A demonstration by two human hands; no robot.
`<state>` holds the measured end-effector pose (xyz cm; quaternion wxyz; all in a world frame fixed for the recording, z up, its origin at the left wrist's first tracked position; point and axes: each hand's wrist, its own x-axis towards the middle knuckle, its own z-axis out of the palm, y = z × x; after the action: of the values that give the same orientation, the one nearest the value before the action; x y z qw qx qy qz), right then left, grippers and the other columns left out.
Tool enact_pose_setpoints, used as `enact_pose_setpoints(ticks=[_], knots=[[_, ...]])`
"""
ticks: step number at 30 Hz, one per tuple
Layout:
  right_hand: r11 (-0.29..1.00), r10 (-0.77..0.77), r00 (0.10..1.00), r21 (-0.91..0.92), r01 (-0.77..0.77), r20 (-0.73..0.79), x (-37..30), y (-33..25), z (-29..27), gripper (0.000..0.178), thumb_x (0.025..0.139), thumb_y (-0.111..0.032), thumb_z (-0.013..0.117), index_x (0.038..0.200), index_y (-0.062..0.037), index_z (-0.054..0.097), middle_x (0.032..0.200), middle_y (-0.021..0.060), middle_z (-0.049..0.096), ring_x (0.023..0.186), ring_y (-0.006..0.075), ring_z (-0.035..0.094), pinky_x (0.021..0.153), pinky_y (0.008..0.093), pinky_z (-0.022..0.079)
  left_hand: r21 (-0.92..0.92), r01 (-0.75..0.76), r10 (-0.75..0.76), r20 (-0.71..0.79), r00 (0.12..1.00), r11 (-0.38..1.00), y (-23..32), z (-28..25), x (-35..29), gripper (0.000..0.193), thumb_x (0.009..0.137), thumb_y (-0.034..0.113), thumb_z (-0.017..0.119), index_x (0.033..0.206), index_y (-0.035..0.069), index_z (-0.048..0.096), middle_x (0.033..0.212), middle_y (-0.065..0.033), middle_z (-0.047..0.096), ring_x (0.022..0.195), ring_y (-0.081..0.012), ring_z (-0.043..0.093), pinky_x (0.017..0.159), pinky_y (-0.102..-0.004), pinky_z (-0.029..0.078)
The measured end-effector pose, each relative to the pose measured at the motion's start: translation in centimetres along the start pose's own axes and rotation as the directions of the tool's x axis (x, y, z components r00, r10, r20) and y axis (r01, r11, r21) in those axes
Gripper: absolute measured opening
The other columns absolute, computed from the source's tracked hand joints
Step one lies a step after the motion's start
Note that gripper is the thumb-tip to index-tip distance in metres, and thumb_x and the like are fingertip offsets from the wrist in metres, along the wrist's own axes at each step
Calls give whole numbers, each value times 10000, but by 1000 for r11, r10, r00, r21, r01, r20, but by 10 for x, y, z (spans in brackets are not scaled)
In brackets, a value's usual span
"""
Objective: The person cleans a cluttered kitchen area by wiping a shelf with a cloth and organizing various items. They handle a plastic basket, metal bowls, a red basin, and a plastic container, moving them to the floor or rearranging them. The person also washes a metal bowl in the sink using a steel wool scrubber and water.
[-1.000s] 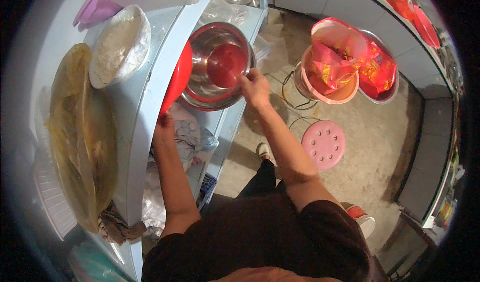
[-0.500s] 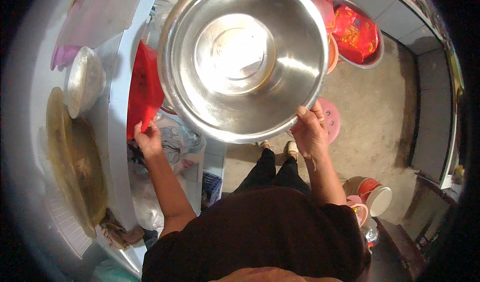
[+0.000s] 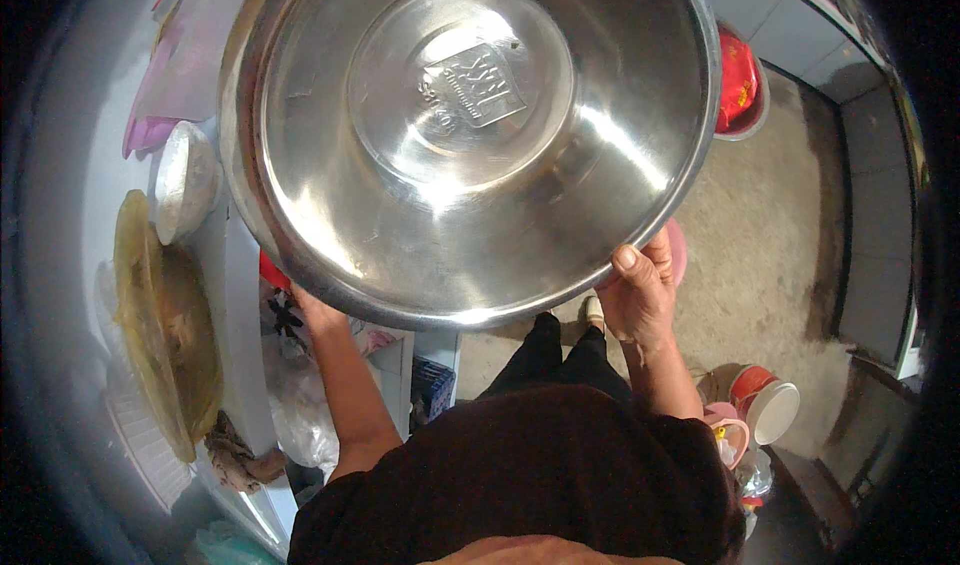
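R hand [image 3: 640, 287] grips basin [image 3: 470, 155] @ rim; floor [image 3: 775, 230] to R.

Smooth, glossy metal forms the basin [image 3: 470, 150], matt cloth the shirt [image 3: 510, 465], and crinkled plastic the yellowish bag [image 3: 190, 335].

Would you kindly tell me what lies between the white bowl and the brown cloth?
In the head view, a yellowish plastic bag lies between the white bowl and the brown cloth.

There is one left hand [image 3: 318, 310]; one right hand [image 3: 642, 290]; one round silver steel basin [image 3: 470, 230]; one round white bowl [image 3: 188, 183] and one yellowish translucent bag [image 3: 185, 335] by the right edge of one pale shelf [image 3: 241, 375].
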<state>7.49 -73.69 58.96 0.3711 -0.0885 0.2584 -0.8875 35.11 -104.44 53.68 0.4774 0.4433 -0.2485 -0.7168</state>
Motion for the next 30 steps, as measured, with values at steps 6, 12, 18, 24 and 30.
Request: enact_pose_setpoints(ticks=[6, 12, 18, 24, 30], knots=[[998, -24, 996, -60, 19, -82, 5, 0, -1, 353, 856, -89, 577, 1197, -30, 512, 1123, 101, 592, 1028, 217, 574, 894, 375, 470, -142, -8, 10, 13, 1000, 990, 3, -78, 38, 309, 860, 119, 476, 1106, -59, 532, 1063, -165, 598, 949, -282, 593, 748, -350, 525], [888, -81, 975, -458, -24, -209, 50, 14, -7, 235, 876, -95, 552, 1097, -18, 547, 1009, 79, 607, 895, 172, 602, 764, 340, 513, -308, -18, 10, -28, 1000, 951, 13, -64, 31, 317, 770, 31, 549, 1037, -137, 512, 1027, -266, 579, 970, -387, 567, 608, -277, 596], [771, 45, 987, -622, -134, -156, 122, 117, -2, 188, 833, -161, 619, 773, -8, 527, 697, 28, 538, 633, 115, 538, 600, 289, 487, -447, 54, -87, -53, 995, 893, 33, -51, 18, 390, 768, 19, 511, 1110, -164, 477, 1131, -309, 524, 1145, -473, 454, 594, -274, 600], [580, 80, 969, -780, -236, -233, 164, 247, 6, 282, 772, -236, 667, 849, 31, 622, 777, 176, 647, 701, 243, 621, 666, 359, 487, -398, 101, -95, 35, 995, 912, 37, -75, 33, 495, 746, 11, 541, 1204, -137, 427, 1204, -339, 475, 1106, -467, 494, 633, -315, 591], [394, 33, 951, -870, -296, -308, 168, 322, 11, 302, 735, -247, 654, 873, 17, 604, 824, 224, 635, 813, 377, 619, 762, 421, 472, -316, -7, -21, -86, 996, 949, 27, -62, 22, 501, 751, 43, 567, 1216, -91, 440, 1163, -281, 518, 1039, -454, 528, 616, -314, 587]])
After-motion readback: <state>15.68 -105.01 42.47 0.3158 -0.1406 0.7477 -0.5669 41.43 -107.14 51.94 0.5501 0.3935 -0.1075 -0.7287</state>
